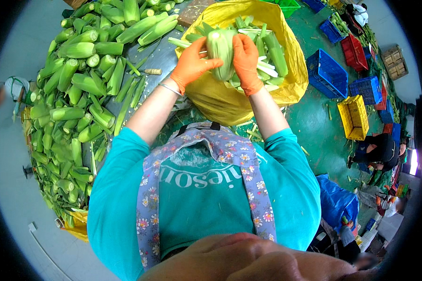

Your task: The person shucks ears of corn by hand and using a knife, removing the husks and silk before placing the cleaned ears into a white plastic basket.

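Both my hands wear orange gloves and hold one pale green ear of corn (221, 52) over a yellow sack (206, 96). From the left, my left hand (195, 65) grips the ear, thumb across its front. At its right side, my right hand (246, 64) is closed with the fingers bent against the husk; whether it pinches a single leaf cannot be made out. Loose green husk leaves (275, 52) fill the sack's mouth behind and beside the ear.
To the left a large heap of unhusked corn (75, 84) covers a metal table, with a small wooden-handled tool (153, 71) near its edge. Blue crates (327, 75), a yellow crate (353, 117) and a red crate (354, 52) stand on the green floor at right. Other people work farther off.
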Motion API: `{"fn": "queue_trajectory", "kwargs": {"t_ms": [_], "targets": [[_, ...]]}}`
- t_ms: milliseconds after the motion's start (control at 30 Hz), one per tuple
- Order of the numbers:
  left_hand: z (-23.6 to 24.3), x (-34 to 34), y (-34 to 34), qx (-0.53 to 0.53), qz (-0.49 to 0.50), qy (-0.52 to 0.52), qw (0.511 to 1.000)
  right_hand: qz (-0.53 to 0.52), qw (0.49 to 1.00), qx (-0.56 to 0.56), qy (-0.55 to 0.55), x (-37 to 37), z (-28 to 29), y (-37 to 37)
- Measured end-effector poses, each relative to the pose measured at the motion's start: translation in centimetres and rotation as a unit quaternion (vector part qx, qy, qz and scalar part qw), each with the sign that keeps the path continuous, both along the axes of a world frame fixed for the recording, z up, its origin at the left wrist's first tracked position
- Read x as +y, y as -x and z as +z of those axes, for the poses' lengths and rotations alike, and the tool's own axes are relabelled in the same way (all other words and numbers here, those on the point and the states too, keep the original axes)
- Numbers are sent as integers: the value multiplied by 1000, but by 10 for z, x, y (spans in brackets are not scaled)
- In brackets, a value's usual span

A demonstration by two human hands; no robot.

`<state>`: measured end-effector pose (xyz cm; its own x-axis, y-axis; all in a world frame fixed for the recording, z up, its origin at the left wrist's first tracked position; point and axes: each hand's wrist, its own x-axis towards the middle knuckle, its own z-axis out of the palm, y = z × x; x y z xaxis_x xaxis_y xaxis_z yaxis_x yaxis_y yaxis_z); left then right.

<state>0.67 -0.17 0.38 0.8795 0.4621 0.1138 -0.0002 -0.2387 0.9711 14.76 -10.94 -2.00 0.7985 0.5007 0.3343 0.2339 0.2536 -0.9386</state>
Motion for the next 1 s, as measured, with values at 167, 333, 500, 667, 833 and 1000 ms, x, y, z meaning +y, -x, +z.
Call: {"fn": "queue_trajectory", "kwargs": {"t_ms": [167, 333, 500, 667, 833, 1000], "targets": [[5, -35, 3, -125, 99, 73, 984, -122, 981, -148, 23, 6, -5, 16], [3, -39, 10, -130, 68, 199, 969, -109, 983, -145, 35, 6, -6, 20], [4, -40, -1, -141, 103, 256, 951, -90, 956, -271, 67, 6, 2, 31], [7, -29, -4, -34, 163, 127, 978, 6, 998, 55, 30, 3, -5, 17], [-1, -19, -10, -83, 154, 129, 976, 23, 983, 178, -24, 10, -17, -4], [-31, 5, -3, -189, 197, -28, 961, -98, 979, -128, 125, -9, -42, -55]]}}
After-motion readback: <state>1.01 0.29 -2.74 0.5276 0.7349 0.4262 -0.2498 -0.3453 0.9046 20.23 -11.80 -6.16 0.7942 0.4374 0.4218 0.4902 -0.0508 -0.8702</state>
